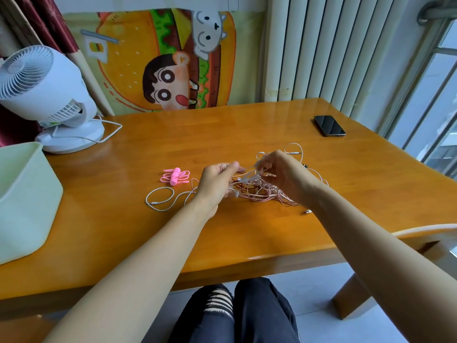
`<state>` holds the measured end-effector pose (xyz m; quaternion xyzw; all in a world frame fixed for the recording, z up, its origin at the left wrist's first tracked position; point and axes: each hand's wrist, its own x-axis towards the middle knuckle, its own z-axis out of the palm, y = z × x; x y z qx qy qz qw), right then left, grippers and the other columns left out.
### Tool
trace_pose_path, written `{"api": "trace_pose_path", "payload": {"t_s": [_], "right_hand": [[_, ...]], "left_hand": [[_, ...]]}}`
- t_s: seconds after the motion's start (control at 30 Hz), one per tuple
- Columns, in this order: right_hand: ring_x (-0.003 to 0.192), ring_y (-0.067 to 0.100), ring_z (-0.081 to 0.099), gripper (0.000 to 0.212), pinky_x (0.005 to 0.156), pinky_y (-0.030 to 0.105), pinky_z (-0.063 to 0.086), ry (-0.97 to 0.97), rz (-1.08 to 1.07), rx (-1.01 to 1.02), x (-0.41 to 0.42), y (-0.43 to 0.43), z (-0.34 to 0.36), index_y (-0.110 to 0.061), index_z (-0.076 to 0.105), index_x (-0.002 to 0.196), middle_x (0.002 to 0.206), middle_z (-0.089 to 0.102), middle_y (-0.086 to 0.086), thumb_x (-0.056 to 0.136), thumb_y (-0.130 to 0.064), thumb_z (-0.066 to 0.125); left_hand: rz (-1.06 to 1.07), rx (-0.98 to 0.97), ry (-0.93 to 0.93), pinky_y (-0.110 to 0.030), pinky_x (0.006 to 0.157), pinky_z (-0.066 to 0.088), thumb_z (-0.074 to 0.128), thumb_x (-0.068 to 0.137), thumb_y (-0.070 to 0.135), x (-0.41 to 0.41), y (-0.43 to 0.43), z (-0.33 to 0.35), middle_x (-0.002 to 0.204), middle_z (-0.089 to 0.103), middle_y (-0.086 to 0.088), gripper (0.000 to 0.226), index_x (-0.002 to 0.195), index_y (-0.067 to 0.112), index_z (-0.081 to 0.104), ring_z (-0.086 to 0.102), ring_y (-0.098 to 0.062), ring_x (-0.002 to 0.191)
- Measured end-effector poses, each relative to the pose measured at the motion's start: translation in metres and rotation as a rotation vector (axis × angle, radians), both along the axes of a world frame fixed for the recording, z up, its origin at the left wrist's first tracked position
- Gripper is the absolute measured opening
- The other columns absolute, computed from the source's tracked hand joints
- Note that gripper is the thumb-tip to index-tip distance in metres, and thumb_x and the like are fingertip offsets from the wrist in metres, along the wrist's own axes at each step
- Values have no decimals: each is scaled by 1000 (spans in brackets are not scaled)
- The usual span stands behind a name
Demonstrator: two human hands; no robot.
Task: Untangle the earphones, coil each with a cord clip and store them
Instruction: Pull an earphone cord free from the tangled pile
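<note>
Pinched white cord (pixel 246 172) with left hand (pixel 217 180), clamped right hand (pixel 284 177) on earphone tangle (pixel 262 193), both just above table (pixel 222 132), near pink coil (pixel 175 176).

Bright daylight, coming from the barred window (pixel 435 95) on the right. The glossy orange wooden desk (pixel 247 134) carries broad pale glare on its far half and a bright streak on its near edge. Soft shadows lie under both forearms. The flat black smartphone (pixel 329 125) has a reflective sheen. Wide-angle bend: the desk edges and the white ribbed radiator (pixel 321 45) curve near the borders. The left hand (pixel 217 181) and right hand (pixel 282 174) are slightly blurred. In the tangle of thin pink and white earphone cords (pixel 262 191), strands are hard to separate.
</note>
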<state>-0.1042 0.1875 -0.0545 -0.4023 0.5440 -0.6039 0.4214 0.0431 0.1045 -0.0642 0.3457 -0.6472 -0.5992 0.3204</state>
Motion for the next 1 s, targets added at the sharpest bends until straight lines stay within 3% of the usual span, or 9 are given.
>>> {"api": "trace_pose_path", "payload": {"t_s": [0.13,0.3,0.43,0.57,0.73,0.83,0.93,1.0], "right_hand": [[55,10,43,31,56,18,38,72,-36,-62,2,0,-1,-12,57,67,64,48,6,97,-19,56],[49,6,38,26,50,17,31,99,-31,-32,-2,0,0,-9,63,75,54,50,-1,82,-34,66],[59,8,42,10,59,19,35,110,-24,-24,-10,4,3,-7,66,92,69,61,-1,92,-16,63],[56,6,45,9,59,19,37,41,-65,-21,-14,8,-2,-7,63,89,73,58,6,95,-12,59],[64,9,52,10,62,23,38,72,-43,17,-13,10,-1,-11,60,86,71,63,1,93,-4,59],[74,14,59,21,65,23,44,62,-24,-4,-10,12,2,-10,57,84,82,66,6,90,9,54],[70,12,60,18,63,20,48,40,11,-31,-9,12,4,-9,59,87,80,65,7,92,7,52],[67,12,60,18,63,20,48,18,37,-40,-10,13,4,-6,64,98,80,61,11,95,4,50]], "left_hand": [[-90,62,2,-15,36,33,45,103,23,0,3,2,60,23,1,29,88,11,67,28,-10,45],[-222,58,-41,-17,43,27,65,91,39,2,2,2,53,33,3,25,81,16,70,29,-11,45],[-197,9,-67,-14,39,27,68,90,20,1,-1,-3,70,60,-7,17,94,3,71,41,-8,38],[-131,59,14,-11,40,36,65,90,7,-1,1,-3,66,55,1,5,94,5,67,46,-3,43],[-105,72,-19,-14,42,30,61,93,14,-7,-2,-5,85,54,-4,12,83,19,67,41,-8,62],[-118,56,-55,-13,45,32,61,93,19,-6,-1,-4,83,55,1,5,92,18,66,45,-6,58],[-187,27,-137,-19,50,29,65,92,28,-5,1,-3,86,64,9,6,97,25,66,52,-10,61],[-170,38,-127,-15,44,28,64,93,28,-5,3,-3,81,66,11,4,94,25,65,50,-8,55]]}}
